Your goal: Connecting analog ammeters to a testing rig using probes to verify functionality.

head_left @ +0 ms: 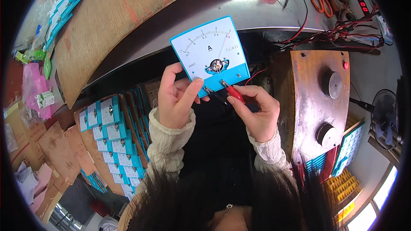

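My left hand (175,100) holds a blue-framed analog meter (210,51) with a white dial by its lower left corner, thumb on the front. The needle points to the right end of the scale. My right hand (257,111) pinches a red alligator clip (233,92) that touches the meter's lower edge; a second, dark clip (209,90) sits on the edge beside it. A red wire (256,75) runs from the clips toward the right.
A row of several similar blue meters (112,139) lies on a board at the lower left. A wooden box with two black knobs (319,102) stands to the right. Orange scissors (321,1), red and black wires (342,34) and a fan (385,117) are around the metal bench (257,15).
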`<state>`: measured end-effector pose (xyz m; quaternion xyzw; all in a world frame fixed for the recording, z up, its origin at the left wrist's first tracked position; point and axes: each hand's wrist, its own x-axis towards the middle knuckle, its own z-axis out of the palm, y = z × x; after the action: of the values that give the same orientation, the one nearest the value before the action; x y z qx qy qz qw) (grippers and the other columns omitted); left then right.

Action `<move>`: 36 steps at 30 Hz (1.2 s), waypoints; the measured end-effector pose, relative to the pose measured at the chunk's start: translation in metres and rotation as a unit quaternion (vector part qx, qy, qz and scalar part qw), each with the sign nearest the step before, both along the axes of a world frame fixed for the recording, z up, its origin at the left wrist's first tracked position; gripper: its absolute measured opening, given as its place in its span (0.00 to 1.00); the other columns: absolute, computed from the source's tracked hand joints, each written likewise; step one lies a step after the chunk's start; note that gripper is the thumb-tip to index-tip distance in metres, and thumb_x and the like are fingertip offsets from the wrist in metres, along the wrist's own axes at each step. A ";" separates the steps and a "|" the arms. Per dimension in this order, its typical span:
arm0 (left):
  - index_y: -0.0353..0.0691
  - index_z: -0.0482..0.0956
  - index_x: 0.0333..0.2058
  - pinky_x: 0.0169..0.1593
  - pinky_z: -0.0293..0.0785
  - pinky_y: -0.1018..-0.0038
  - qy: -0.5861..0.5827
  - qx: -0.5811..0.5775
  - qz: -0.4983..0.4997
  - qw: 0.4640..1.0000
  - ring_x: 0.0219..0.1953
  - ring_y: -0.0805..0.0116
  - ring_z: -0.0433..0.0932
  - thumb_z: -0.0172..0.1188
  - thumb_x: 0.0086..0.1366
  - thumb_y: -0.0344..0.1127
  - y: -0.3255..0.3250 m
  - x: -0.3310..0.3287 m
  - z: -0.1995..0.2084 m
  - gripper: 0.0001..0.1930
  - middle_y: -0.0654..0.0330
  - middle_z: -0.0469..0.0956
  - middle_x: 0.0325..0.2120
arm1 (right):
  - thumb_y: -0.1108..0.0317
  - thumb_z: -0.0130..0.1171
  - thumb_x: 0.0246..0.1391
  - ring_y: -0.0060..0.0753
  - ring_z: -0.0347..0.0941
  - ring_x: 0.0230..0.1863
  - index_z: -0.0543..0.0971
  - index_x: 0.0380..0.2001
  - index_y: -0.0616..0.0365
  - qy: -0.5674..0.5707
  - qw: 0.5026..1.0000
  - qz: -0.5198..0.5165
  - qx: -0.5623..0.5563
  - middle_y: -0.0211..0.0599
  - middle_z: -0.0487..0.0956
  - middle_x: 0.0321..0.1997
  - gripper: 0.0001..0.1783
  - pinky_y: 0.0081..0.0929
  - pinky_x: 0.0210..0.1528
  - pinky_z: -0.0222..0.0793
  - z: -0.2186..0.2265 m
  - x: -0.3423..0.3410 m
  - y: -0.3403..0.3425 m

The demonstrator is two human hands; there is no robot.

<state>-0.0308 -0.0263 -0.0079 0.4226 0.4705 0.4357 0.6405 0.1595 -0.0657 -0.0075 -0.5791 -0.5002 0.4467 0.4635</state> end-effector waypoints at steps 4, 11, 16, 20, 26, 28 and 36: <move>0.34 0.60 0.49 0.28 0.72 0.81 -0.001 0.006 0.005 1.000 0.27 0.70 0.79 0.56 0.66 0.30 0.000 0.003 0.000 0.18 0.50 0.81 0.35 | 0.79 0.68 0.44 0.22 0.78 0.31 0.80 0.38 0.66 -0.002 1.000 -0.005 0.018 0.38 0.81 0.32 0.14 0.18 0.35 0.74 -0.003 0.001 -0.001; 0.35 0.61 0.52 0.26 0.70 0.82 0.001 0.021 0.033 0.999 0.24 0.72 0.79 0.57 0.65 0.32 0.004 0.012 -0.002 0.20 0.52 0.81 0.32 | 0.79 0.69 0.44 0.22 0.78 0.31 0.80 0.37 0.66 -0.019 0.999 -0.009 0.032 0.38 0.81 0.31 0.14 0.18 0.34 0.75 -0.001 0.006 0.003; 0.35 0.60 0.51 0.27 0.71 0.81 0.000 0.016 0.008 1.000 0.25 0.72 0.78 0.56 0.65 0.30 0.007 0.015 0.000 0.19 0.52 0.81 0.33 | 0.78 0.69 0.44 0.22 0.79 0.30 0.80 0.37 0.66 -0.039 0.997 -0.020 0.065 0.38 0.81 0.31 0.14 0.18 0.33 0.74 -0.002 0.011 0.002; 0.34 0.61 0.51 0.27 0.71 0.82 0.012 0.006 -0.003 1.000 0.24 0.72 0.78 0.55 0.65 0.29 0.007 0.025 0.003 0.19 0.52 0.80 0.31 | 0.78 0.69 0.44 0.21 0.78 0.30 0.80 0.36 0.65 -0.049 0.996 -0.033 0.062 0.38 0.81 0.31 0.13 0.18 0.32 0.74 0.002 0.017 -0.004; 0.34 0.61 0.50 0.29 0.71 0.82 -0.008 -0.003 -0.030 1.000 0.26 0.73 0.78 0.55 0.65 0.27 0.007 0.027 0.001 0.17 0.52 0.80 0.34 | 0.78 0.69 0.43 0.20 0.75 0.25 0.80 0.34 0.64 -0.074 0.994 -0.041 0.063 0.35 0.79 0.28 0.12 0.18 0.27 0.70 0.000 0.022 -0.009; 0.33 0.61 0.50 0.27 0.70 0.81 0.018 0.016 -0.037 0.999 0.24 0.71 0.77 0.53 0.66 0.28 0.005 0.028 0.002 0.16 0.52 0.80 0.32 | 0.79 0.70 0.40 0.24 0.73 0.23 0.79 0.30 0.63 -0.101 0.988 -0.060 0.097 0.37 0.79 0.27 0.12 0.22 0.25 0.68 0.001 0.020 -0.010; 0.34 0.62 0.49 0.28 0.69 0.82 -0.030 0.007 0.031 0.999 0.25 0.73 0.77 0.57 0.65 0.30 -0.003 0.019 0.009 0.18 0.52 0.81 0.34 | 0.82 0.58 0.54 0.22 0.75 0.31 0.70 0.40 0.65 0.016 0.988 -0.112 0.104 0.43 0.78 0.35 0.11 0.16 0.33 0.72 0.008 0.028 -0.021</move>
<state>-0.0123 -0.0290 0.0010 0.3989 0.4614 0.4710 0.6374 0.1872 -0.0870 0.0003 -0.5729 -0.4685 0.3463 0.5766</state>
